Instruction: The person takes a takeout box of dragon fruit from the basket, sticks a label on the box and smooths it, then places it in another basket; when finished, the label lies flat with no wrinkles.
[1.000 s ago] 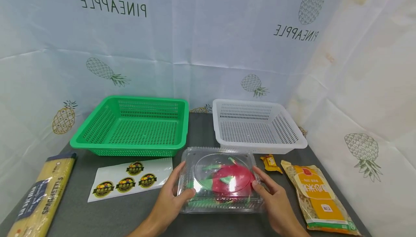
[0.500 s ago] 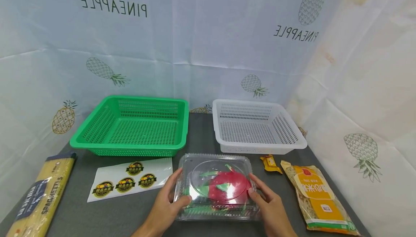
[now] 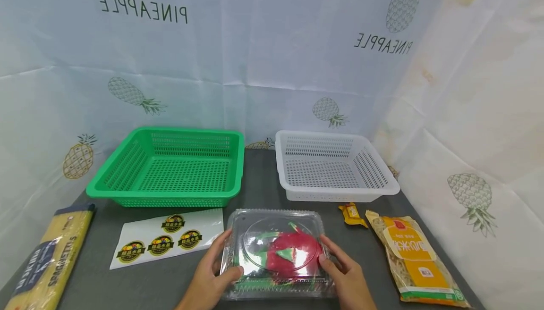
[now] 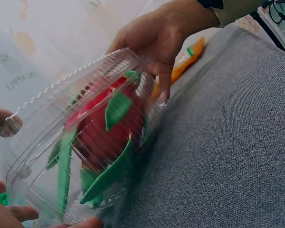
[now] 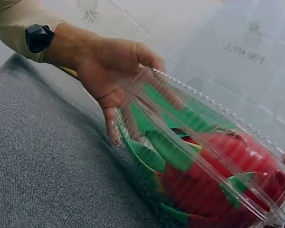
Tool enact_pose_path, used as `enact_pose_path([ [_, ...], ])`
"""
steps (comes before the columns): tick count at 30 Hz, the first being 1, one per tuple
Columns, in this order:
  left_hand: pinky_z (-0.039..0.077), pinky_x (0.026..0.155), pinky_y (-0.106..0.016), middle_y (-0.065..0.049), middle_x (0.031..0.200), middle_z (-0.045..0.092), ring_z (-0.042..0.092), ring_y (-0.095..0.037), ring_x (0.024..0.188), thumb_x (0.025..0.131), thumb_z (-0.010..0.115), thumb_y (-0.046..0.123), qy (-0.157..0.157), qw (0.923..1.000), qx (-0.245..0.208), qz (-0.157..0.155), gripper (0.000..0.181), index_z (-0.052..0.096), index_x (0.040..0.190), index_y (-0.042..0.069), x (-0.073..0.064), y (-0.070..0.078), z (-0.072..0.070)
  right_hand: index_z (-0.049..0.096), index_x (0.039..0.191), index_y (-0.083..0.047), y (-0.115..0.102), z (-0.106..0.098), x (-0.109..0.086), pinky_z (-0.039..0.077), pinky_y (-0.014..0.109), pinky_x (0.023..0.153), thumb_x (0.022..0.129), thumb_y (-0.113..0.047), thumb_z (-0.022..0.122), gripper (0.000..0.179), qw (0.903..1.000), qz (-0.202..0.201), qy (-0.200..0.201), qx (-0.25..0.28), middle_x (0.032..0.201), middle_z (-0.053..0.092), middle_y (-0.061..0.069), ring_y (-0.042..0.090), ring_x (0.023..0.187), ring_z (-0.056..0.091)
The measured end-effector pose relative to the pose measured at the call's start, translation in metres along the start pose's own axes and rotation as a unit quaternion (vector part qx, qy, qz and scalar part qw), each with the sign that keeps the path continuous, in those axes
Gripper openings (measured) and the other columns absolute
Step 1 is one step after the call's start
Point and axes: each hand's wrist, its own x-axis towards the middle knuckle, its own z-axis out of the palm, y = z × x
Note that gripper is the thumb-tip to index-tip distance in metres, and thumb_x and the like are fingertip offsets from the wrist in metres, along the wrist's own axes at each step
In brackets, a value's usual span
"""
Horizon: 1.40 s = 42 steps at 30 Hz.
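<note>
Currently, the clear clamshell box (image 3: 253, 227) is held from both sides: the left hand (image 3: 212, 272) has fingers and thumb clamped on its left end, the right hand (image 3: 346, 274) likewise on its right. Inside it lies a red dragon fruit (image 3: 293, 253). Behind it stands the white basket (image 3: 335, 190); left of it, the sticker sheet (image 3: 167, 234).

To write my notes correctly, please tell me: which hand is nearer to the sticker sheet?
Left. The left hand holds the left side of the clear box, just right of the sticker sheet. The right hand is farther, holding the box's right side.
</note>
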Motion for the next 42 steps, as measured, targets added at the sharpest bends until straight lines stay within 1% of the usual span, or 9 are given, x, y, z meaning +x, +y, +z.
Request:
enact_pose_path([
  [3, 0.054, 0.069, -0.037, -0.033, 0.146, 0.027, 0.046, -0.045, 0.117, 0.083, 0.068, 0.002, -0.001, 1.0, 0.004, -0.006, 0.074, 0.034, 0.148, 0.006, -0.001, -0.001, -0.002, 0.051, 0.143, -0.015, 0.002, 0.001, -0.003, 0.032, 0.059, 0.101, 0.091, -0.028, 0.069, 0.056, 0.9996, -0.024, -0.006, -0.01, 0.146, 0.043, 0.01, 0.036, 0.135, 0.03],
  [8, 0.055, 0.068, -0.039, -0.033, 0.143, 0.03, 0.057, -0.039, 0.104, 0.085, 0.066, 0.001, -0.016, 0.9994, -0.022, -0.019, 0.074, 0.029, 0.149, 0.005, -0.001, -0.003, -0.005, 0.05, 0.143, -0.015, 0.001, 0.002, -0.005, 0.028, 0.061, 0.103, 0.093, -0.026, 0.065, 0.054, 0.9982, -0.05, -0.024, -0.023, 0.147, 0.042, 0.01, 0.038, 0.138, 0.026],
  [13, 0.055, 0.068, -0.039, -0.031, 0.144, 0.031, 0.057, -0.038, 0.105, 0.086, 0.067, 0.003, -0.015, 0.9994, -0.018, -0.027, 0.075, 0.028, 0.15, 0.006, -0.001, -0.004, -0.006, 0.048, 0.144, -0.019, 0.0, -0.003, -0.003, 0.04, 0.056, 0.096, 0.095, -0.029, 0.062, 0.052, 0.9945, -0.075, -0.038, -0.062, 0.145, 0.043, 0.012, 0.038, 0.131, 0.037],
  [17, 0.055, 0.069, -0.037, -0.03, 0.144, 0.033, 0.057, -0.038, 0.106, 0.085, 0.069, 0.006, -0.004, 0.9994, -0.001, -0.035, 0.075, 0.031, 0.149, 0.006, 0.0, -0.004, -0.006, 0.045, 0.146, -0.023, -0.003, -0.008, -0.001, 0.049, 0.051, 0.082, 0.096, -0.033, 0.06, 0.054, 0.9945, -0.061, -0.041, -0.074, 0.141, 0.044, 0.017, 0.037, 0.121, 0.047],
  [21, 0.055, 0.068, -0.038, -0.03, 0.144, 0.033, 0.058, -0.037, 0.105, 0.086, 0.069, 0.007, -0.005, 0.999, -0.004, -0.044, 0.075, 0.03, 0.15, 0.006, -0.001, -0.006, -0.006, 0.042, 0.148, -0.025, -0.007, -0.013, 0.004, 0.053, 0.049, 0.073, 0.095, -0.034, 0.061, 0.057, 0.9968, -0.041, -0.043, -0.055, 0.137, 0.044, 0.02, 0.036, 0.115, 0.052],
  [28, 0.054, 0.07, -0.037, -0.03, 0.144, 0.032, 0.058, -0.036, 0.105, 0.086, 0.068, 0.008, -0.004, 0.9989, -0.005, -0.046, 0.075, 0.029, 0.15, 0.005, -0.001, -0.008, -0.006, 0.038, 0.149, -0.028, -0.016, -0.025, 0.019, 0.053, 0.051, 0.075, 0.098, -0.027, 0.057, 0.054, 0.9955, -0.061, -0.062, -0.039, 0.139, 0.041, 0.02, 0.039, 0.116, 0.051],
  [31, 0.054, 0.07, -0.037, -0.03, 0.144, 0.033, 0.059, -0.036, 0.105, 0.086, 0.069, 0.008, 0.001, 0.999, 0.001, -0.045, 0.075, 0.03, 0.15, 0.005, -0.001, -0.01, -0.006, 0.038, 0.149, -0.027, -0.021, -0.03, 0.028, 0.053, 0.051, 0.076, 0.1, -0.022, 0.054, 0.052, 0.9915, -0.094, -0.079, -0.044, 0.139, 0.041, 0.022, 0.044, 0.12, 0.047],
  [37, 0.053, 0.072, -0.036, -0.031, 0.145, 0.032, 0.057, -0.038, 0.107, 0.086, 0.069, 0.01, 0.004, 0.999, 0.011, -0.044, 0.075, 0.031, 0.15, 0.005, -0.001, -0.012, -0.006, 0.031, 0.152, -0.017, -0.026, -0.041, 0.05, 0.052, 0.052, 0.079, 0.102, -0.016, 0.046, 0.052, 0.9724, -0.164, -0.154, -0.062, 0.14, 0.035, 0.028, 0.051, 0.124, 0.04],
  [42, 0.053, 0.071, -0.036, -0.031, 0.144, 0.034, 0.057, -0.038, 0.107, 0.086, 0.069, 0.01, 0.007, 0.9993, 0.017, -0.033, 0.074, 0.032, 0.149, 0.005, -0.001, -0.013, -0.005, 0.03, 0.153, -0.019, -0.027, -0.044, 0.064, 0.052, 0.051, 0.081, 0.103, -0.016, 0.043, 0.052, 0.9631, -0.175, -0.193, -0.067, 0.142, 0.034, 0.029, 0.05, 0.124, 0.04],
])
